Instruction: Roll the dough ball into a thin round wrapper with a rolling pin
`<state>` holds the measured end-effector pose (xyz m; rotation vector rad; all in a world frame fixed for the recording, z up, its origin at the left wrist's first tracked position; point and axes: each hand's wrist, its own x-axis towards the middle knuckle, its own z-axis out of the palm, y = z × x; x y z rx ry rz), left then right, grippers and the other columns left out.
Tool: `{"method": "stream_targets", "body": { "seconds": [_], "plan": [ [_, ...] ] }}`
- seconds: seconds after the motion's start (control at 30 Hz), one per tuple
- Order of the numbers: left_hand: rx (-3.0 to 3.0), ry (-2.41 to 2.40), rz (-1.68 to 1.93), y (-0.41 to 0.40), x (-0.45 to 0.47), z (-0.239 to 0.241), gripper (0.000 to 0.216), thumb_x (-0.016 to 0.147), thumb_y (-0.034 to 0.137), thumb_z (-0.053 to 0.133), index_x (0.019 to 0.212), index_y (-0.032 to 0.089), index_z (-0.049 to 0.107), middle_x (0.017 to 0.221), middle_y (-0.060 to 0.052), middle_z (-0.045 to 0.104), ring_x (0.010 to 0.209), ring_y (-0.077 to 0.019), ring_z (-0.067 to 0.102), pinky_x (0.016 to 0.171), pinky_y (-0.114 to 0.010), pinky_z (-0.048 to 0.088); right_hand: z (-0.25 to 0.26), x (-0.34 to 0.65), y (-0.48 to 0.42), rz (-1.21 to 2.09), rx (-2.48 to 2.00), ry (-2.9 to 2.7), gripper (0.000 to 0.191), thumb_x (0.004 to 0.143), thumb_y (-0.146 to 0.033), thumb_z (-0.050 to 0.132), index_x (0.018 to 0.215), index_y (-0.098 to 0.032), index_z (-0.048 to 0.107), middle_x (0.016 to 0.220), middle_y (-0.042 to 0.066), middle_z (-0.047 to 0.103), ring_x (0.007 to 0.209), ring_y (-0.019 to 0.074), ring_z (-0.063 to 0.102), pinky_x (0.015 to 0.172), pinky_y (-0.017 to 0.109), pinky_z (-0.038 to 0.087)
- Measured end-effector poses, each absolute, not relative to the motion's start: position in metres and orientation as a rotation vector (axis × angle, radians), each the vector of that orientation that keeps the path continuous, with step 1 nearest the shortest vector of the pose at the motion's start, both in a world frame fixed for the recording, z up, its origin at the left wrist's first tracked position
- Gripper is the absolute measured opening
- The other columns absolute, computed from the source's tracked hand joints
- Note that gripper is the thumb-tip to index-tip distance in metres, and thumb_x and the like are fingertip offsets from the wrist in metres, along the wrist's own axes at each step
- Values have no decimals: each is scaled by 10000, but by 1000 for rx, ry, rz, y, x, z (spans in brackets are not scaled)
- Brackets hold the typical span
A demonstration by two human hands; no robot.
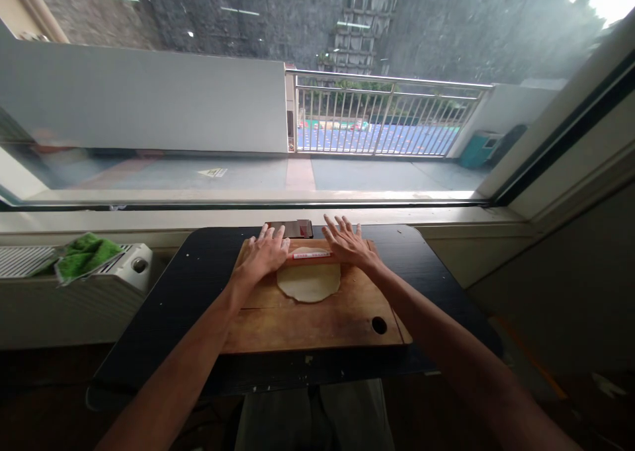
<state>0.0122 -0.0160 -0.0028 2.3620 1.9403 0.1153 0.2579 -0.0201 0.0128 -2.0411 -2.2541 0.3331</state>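
A wooden board (297,328) lies on the dark bench (173,305), midway between the bench's left and right edges and reaching from near its far edge to its near edge. On the board's far half is a flat, roundish sheet of dough (308,286), its near rim slightly wavy. A rolling pin (311,255), bearing a white label with red print, lies across the dough, parallel to the board's far edge; dough shows on both the far and near sides of it.

The 2 hands are over the pin's 2 ends. The left hand (268,252) is towards the board's far left corner, fingers released and stretched forward, slightly spread. The right hand (348,245) is towards the far right corner, its fingers likewise released, straight and fanned out, pale at the tips. Neither hand is clenched; how the palms meet the pin is hidden beneath them.

A phone (297,229) lies at the bench's far edge, just beyond the board, partly behind the left fingers. The board has 1 round hole (380,325) near its near right corner. Left of the bench, a green cloth (89,256) is draped over a white radiator (74,305).
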Motion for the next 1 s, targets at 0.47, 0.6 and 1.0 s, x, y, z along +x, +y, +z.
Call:
{"method": "stream_targets", "body": {
  "seconds": [0.47, 0.6, 1.0],
  "plan": [
    [2574, 1940, 460, -77, 1, -18, 595, 1113, 349, 421, 1644, 157, 607, 1789, -175, 468, 1717, -372, 342, 1398, -566, 313, 1, 249, -107, 173, -2000, -2260, 733, 1193, -634, 119, 1848, -312, 185, 1906, 84, 213, 1775, 311, 107, 1415, 659, 68],
    [2485, 2002, 333, -54, 9, -9, 588, 1097, 333, 441, 1632, 172, 624, 1777, -192, 478, 1713, -384, 348, 1366, -600, 356, 10, 251, -65, 285, -2018, -2266, 724, 1194, -617, 138, 1851, -313, 160, 1914, 103, 160, 1771, 350, 103, 1394, 704, 128],
    [2545, 1926, 345, -87, 1, -21, 621, 1131, 342, 311, 1636, 121, 596, 1765, -155, 505, 1706, -324, 375, 1371, -513, 372, 3, 249, -107, 208, -1922, -2271, 710, 1198, -613, 167, 1850, -333, 155, 1911, 70, 204, 1775, 327, 111, 1410, 679, 68]
  ]
}}
